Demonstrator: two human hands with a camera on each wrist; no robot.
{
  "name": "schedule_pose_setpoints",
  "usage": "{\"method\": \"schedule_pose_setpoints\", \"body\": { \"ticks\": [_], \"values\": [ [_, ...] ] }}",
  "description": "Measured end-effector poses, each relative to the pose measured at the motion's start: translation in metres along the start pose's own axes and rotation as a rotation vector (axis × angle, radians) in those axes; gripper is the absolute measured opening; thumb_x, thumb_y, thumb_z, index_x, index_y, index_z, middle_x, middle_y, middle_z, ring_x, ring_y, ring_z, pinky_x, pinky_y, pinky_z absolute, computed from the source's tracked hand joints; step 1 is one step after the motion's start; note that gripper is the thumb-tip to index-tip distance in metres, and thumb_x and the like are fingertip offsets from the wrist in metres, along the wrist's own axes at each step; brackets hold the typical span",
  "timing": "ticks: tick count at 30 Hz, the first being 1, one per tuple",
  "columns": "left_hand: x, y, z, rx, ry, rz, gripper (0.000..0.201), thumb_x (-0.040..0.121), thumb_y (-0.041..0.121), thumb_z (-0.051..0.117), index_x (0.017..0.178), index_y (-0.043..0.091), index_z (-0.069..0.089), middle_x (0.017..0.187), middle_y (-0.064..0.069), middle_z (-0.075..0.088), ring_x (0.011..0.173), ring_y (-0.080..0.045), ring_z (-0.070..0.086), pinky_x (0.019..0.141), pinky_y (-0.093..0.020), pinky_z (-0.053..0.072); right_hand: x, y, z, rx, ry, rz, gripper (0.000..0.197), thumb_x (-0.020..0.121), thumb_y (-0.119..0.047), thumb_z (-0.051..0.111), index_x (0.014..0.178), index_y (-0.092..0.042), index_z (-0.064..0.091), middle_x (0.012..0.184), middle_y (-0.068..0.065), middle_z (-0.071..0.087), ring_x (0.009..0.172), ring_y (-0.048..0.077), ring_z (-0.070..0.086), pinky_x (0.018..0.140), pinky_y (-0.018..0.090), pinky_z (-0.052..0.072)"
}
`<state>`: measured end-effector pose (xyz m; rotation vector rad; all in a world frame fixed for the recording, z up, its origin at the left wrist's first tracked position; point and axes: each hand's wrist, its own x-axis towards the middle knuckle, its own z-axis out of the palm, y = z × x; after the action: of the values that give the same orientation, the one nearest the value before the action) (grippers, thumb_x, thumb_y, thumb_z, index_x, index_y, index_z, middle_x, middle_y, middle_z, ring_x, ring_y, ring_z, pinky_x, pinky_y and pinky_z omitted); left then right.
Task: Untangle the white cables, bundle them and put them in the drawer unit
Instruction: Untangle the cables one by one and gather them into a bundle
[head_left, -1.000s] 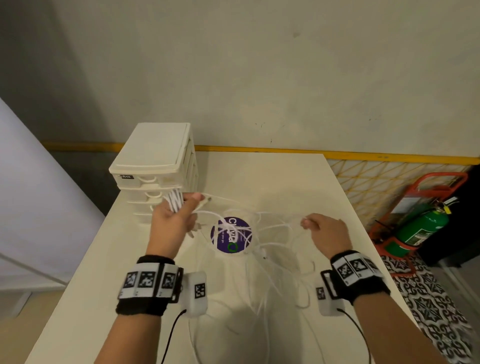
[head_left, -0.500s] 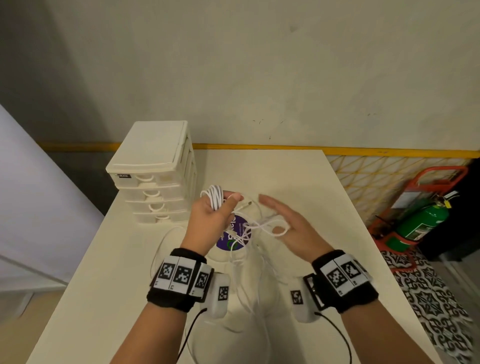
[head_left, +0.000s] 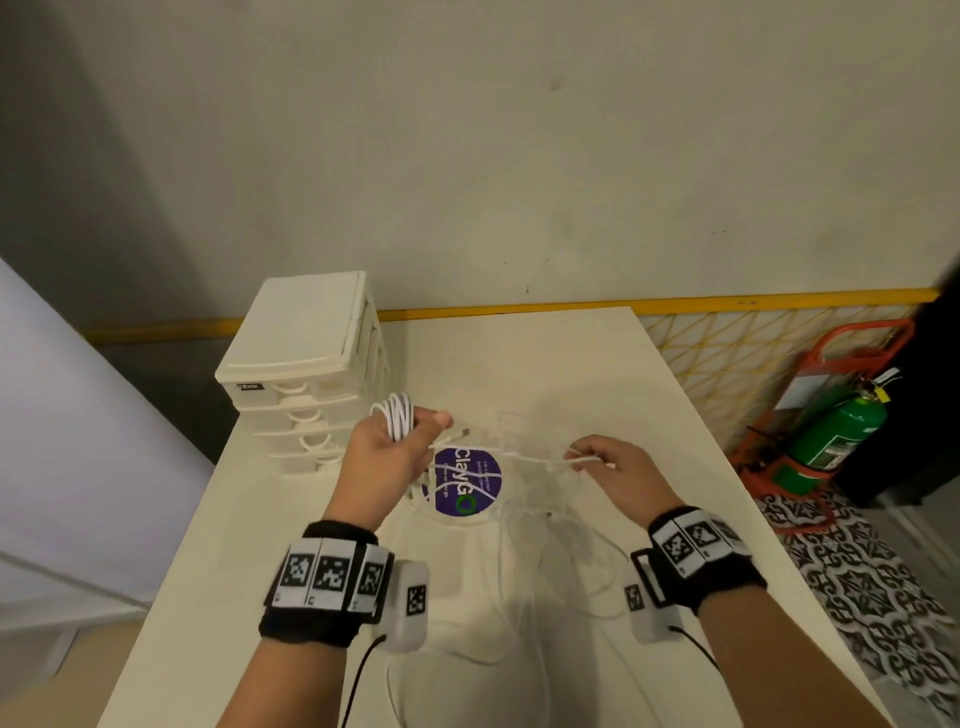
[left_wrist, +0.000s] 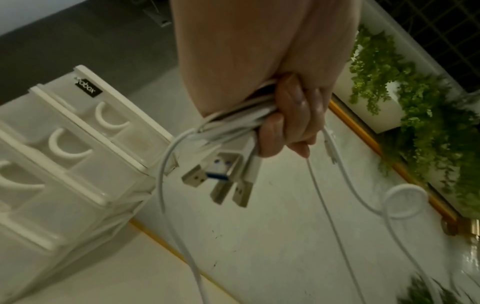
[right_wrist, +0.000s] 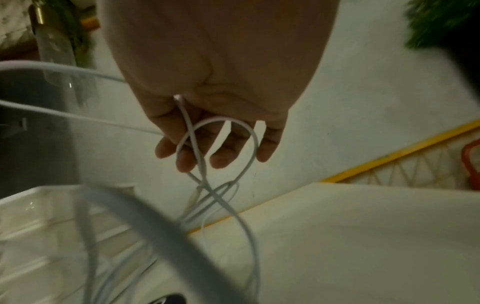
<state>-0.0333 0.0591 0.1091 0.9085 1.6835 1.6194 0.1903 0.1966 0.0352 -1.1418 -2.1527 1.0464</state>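
My left hand (head_left: 410, 436) grips a bundle of looped white cable (head_left: 397, 418) just right of the white drawer unit (head_left: 306, 364). In the left wrist view its curled fingers (left_wrist: 291, 123) close round the strands, and several USB plugs (left_wrist: 221, 176) stick out below them. My right hand (head_left: 584, 457) holds one white strand (head_left: 519, 453) stretched between the two hands. A loop of cable (right_wrist: 221, 144) hangs across its fingers in the right wrist view. More tangled cable (head_left: 545, 525) lies on the table below. All drawers of the unit (left_wrist: 64, 164) look shut.
A round purple sticker (head_left: 467, 480) lies on the white table (head_left: 545, 364) under the hands. The wall runs behind the table's far edge. A green fire extinguisher (head_left: 836, 436) in a red stand sits on the floor at the right.
My right hand has moved right, away from the left, and drawn a strand out between them. The left hand keeps its grip on the bundle near the drawer unit.
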Motion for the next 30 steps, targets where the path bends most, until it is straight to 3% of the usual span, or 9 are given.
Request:
{"method": "schedule_pose_setpoints", "body": {
  "ticks": [3,6,12,15,19,21,24,27,30],
  "values": [
    [0.006,-0.001,-0.001,0.064,-0.042,0.003,0.018,0.084,0.014,0.069,0.083,-0.004,0.066,0.045,0.001,0.039,0.038,-0.011,0.033,0.043,-0.024,0.032,0.002,-0.006,-0.019,-0.190,0.148,-0.103,0.012,0.081,-0.020,0.056,0.076,-0.026,0.065,0.080,-0.009,0.068,0.078,0.019,0.057,0.075,0.039,0.047],
    [0.007,0.007,0.002,0.216,-0.137,0.041,0.017,0.083,0.021,0.072,0.075,0.006,0.069,0.042,0.006,0.046,0.038,-0.007,0.040,0.042,-0.018,0.035,0.004,-0.006,-0.041,-0.315,0.315,-0.198,0.029,0.074,-0.033,0.036,0.083,-0.024,0.063,0.086,-0.008,0.066,0.083,0.022,0.056,0.077,0.041,0.043],
    [-0.003,0.012,0.014,0.321,-0.270,-0.036,0.036,0.086,0.032,0.067,0.060,0.011,0.053,0.040,0.005,0.039,0.035,-0.008,0.034,0.040,-0.020,0.031,0.021,-0.005,-0.061,-0.248,0.452,-0.229,0.042,0.071,-0.004,0.038,0.092,-0.022,0.070,0.099,0.004,0.058,0.100,0.026,0.050,0.087,0.045,0.041],
    [-0.011,0.020,0.014,0.398,-0.370,-0.031,0.043,0.084,0.034,0.068,0.045,0.021,0.056,0.043,0.001,0.039,0.038,-0.009,0.034,0.043,-0.020,0.030,0.020,-0.007,-0.062,-0.115,0.496,-0.312,0.048,0.071,0.005,0.036,0.096,-0.017,0.071,0.095,0.002,0.053,0.097,0.013,0.048,0.088,0.032,0.042],
    [-0.011,0.034,0.007,0.438,-0.446,-0.064,0.024,0.072,0.016,0.081,0.062,0.006,0.061,0.040,0.010,0.048,0.039,0.001,0.045,0.045,-0.013,0.037,0.016,-0.005,-0.069,0.110,0.455,-0.176,0.044,0.082,0.009,0.048,0.113,-0.018,0.062,0.108,0.003,0.041,0.081,-0.001,0.054,0.082,0.009,0.042],
    [-0.010,0.035,0.001,0.443,-0.424,-0.082,0.027,0.072,0.018,0.081,0.058,0.010,0.060,0.041,0.009,0.047,0.041,-0.003,0.046,0.049,-0.020,0.040,0.017,0.009,-0.073,0.106,0.345,0.001,0.045,0.081,0.004,0.060,0.113,-0.027,0.060,0.109,0.005,0.042,0.073,0.011,0.055,0.076,0.016,0.043],
    [-0.008,0.030,0.000,0.397,-0.328,-0.093,0.041,0.080,0.033,0.073,0.056,0.009,0.051,0.043,0.000,0.040,0.040,-0.014,0.037,0.052,-0.029,0.037,0.013,0.031,-0.069,-0.120,0.223,0.020,0.036,0.079,-0.004,0.066,0.096,-0.035,0.065,0.095,0.000,0.052,0.076,0.019,0.057,0.075,0.021,0.044],
    [-0.005,0.027,0.005,0.312,-0.231,-0.100,0.045,0.084,0.037,0.067,0.051,0.013,0.047,0.042,-0.003,0.039,0.039,-0.016,0.033,0.054,-0.034,0.035,0.002,0.046,-0.059,-0.294,0.308,-0.011,0.025,0.070,-0.015,0.077,0.085,-0.033,0.071,0.082,-0.010,0.053,0.078,0.017,0.058,0.080,0.041,0.048],
    [0.002,0.022,0.008,0.198,-0.088,-0.125,0.040,0.083,0.039,0.067,0.054,0.014,0.053,0.043,-0.001,0.042,0.040,-0.016,0.034,0.053,-0.034,0.033,-0.003,0.044,-0.055,-0.335,0.421,0.025,0.010,0.069,-0.028,0.079,0.073,-0.024,0.071,0.074,-0.007,0.058,0.069,0.018,0.060,0.073,0.033,0.043]
  ]
}}
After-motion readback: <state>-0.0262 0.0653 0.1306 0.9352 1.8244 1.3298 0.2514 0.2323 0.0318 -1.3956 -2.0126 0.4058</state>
